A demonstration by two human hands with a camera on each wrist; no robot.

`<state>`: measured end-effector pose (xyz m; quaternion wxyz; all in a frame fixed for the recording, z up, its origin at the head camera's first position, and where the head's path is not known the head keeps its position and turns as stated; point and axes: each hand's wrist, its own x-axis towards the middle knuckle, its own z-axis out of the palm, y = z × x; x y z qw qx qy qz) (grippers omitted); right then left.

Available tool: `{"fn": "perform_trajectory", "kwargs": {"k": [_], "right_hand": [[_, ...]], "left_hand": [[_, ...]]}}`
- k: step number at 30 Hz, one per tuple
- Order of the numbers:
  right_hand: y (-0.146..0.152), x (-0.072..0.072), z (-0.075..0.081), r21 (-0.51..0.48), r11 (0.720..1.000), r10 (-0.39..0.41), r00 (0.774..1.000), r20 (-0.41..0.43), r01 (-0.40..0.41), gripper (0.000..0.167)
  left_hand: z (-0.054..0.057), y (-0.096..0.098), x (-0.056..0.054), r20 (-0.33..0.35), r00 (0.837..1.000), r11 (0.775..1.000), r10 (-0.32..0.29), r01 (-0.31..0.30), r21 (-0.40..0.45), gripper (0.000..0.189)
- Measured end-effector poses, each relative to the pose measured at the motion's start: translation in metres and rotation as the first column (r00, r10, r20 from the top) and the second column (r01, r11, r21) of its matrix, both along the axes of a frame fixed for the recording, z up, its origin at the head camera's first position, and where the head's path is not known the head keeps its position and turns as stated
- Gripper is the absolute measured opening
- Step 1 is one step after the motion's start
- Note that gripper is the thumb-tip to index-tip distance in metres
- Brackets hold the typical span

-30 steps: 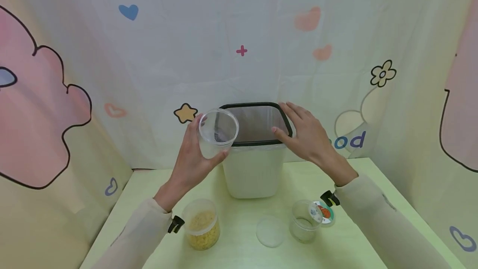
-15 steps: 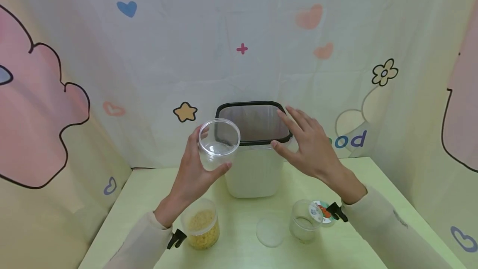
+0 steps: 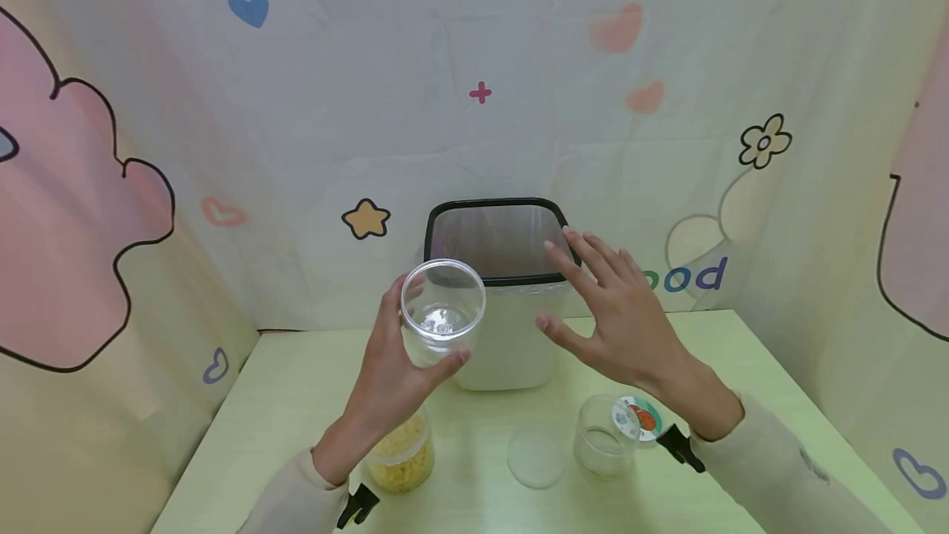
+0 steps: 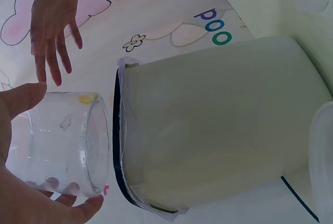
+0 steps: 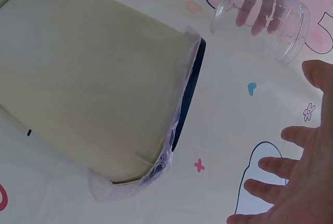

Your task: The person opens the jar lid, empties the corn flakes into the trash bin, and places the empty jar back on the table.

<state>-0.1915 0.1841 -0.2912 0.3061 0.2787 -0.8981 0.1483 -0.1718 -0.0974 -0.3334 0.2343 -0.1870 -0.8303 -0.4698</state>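
Note:
My left hand (image 3: 396, 361) grips a clear plastic jar (image 3: 445, 311), thumb on one side and fingers round the other. The jar is upright with its open mouth up, in front of the bin's near left corner. A small yellow bit (image 4: 87, 99) clings to the jar near its base in the left wrist view. The bin (image 3: 511, 344) is pale, with a black rim and a thin liner bag folded over it. Near the bin's right side my right hand (image 3: 619, 320) is held up with fingers spread, holding nothing; whether its fingertips touch the rim I cannot tell.
A jar of yellow crumbly food (image 3: 403, 464) stands front left, partly behind my left wrist. A translucent round lid (image 3: 535, 458) lies at the front middle. Right of it stands another clear jar (image 3: 604, 443), with a round printed label (image 3: 643, 419) behind it. Patterned cloth walls enclose the table.
My left hand has lowered the clear jar and brought it nearer, away from the bin's mouth. My right hand has drawn back and down from the bin's rim.

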Motion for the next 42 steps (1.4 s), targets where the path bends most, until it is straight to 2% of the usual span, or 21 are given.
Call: {"fn": "perform_trajectory", "kwargs": {"k": [9,24,29,34,42], "right_hand": [[-0.003,0.012,-0.012,0.030,0.998,0.050,0.997,-0.050,-0.049,0.075],[-0.003,0.029,-0.039,0.067,0.997,0.043,0.999,-0.004,-0.043,0.080],[-0.003,0.033,-0.051,0.057,0.998,0.036,0.999,0.017,-0.037,0.080],[-0.003,0.035,-0.062,0.042,0.999,0.034,0.999,0.037,-0.035,0.078],[-0.006,0.037,-0.078,0.031,0.999,0.030,0.997,0.072,-0.032,0.080]], "left_hand": [[-0.014,0.004,0.007,0.049,0.999,1.000,-0.002,0.001,0.028,0.104],[-0.044,0.011,0.018,0.116,0.993,0.997,0.001,-0.010,0.078,0.105],[-0.057,0.012,0.022,0.166,0.986,0.996,0.019,-0.033,0.081,0.107],[-0.071,0.013,0.023,0.189,0.982,0.995,0.010,-0.029,0.099,0.106],[-0.091,0.015,0.024,0.249,0.968,0.994,0.034,-0.058,0.091,0.106]]}}
